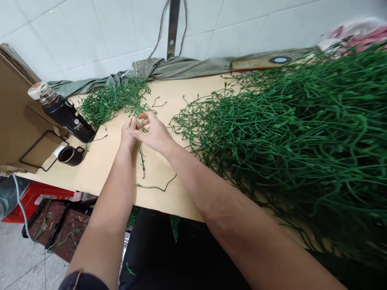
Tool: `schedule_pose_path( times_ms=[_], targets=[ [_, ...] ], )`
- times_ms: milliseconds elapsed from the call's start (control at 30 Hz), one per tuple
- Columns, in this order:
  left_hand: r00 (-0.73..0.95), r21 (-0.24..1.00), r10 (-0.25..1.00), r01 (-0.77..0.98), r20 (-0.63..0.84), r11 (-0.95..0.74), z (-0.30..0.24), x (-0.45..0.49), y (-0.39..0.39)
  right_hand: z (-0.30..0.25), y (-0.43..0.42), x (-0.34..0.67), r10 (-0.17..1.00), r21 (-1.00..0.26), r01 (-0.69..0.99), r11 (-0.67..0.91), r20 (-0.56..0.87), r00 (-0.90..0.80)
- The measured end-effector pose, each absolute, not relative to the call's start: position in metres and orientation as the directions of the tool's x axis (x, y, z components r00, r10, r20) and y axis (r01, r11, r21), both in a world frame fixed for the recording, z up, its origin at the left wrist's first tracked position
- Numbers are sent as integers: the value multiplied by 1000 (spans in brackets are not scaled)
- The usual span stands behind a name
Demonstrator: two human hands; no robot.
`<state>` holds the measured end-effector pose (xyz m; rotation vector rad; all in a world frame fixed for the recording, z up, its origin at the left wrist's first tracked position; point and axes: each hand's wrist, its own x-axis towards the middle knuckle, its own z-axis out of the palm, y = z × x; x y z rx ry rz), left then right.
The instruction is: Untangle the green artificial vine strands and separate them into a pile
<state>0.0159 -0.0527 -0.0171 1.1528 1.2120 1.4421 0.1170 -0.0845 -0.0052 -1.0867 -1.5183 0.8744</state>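
Note:
My left hand (129, 132) is closed over the board, its fingers wrapped round a few thin green stems. The lower ends of these green stems (141, 159) hang out below the hand. Touching it from the right is my right hand (153, 132), thumb against the left hand and fingers bent but apart. A bit of green shows in the gap between its thumb and fingers. Just behind both hands lies a small pile of green stems (110, 98). A single loose stem (154, 187) rests nearer the front edge.
A large heap of green stems (290, 129) covers the right side of the table (99, 169). On the left stand a black flask (69, 119), a dark mug (70, 156) and a cardboard box (27, 112). Grey-green cloth (181, 68) runs along the tiled wall.

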Motion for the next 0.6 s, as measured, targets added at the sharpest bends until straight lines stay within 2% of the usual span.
schedule_pose_path(
  times_ms=[100, 200, 333, 600],
  targets=[
    [-219, 993, 974, -86, 63, -84, -16, 15, -50, -3, -88, 116, 924, -844, 379, 379, 368, -105],
    [-204, 996, 978, -71, 40, -55, -12, 14, -53, -5, -85, 121, 931, -812, 483, 328, 364, -22],
    [-128, 997, 991, -59, 33, -41, -9, 17, -58, -8, -80, 126, 961, -802, 535, 267, 264, -83],
    [-122, 998, 991, 36, 47, -43, -9, 19, -58, -7, -77, 133, 981, -681, 706, 193, 142, -132]
  ],
)
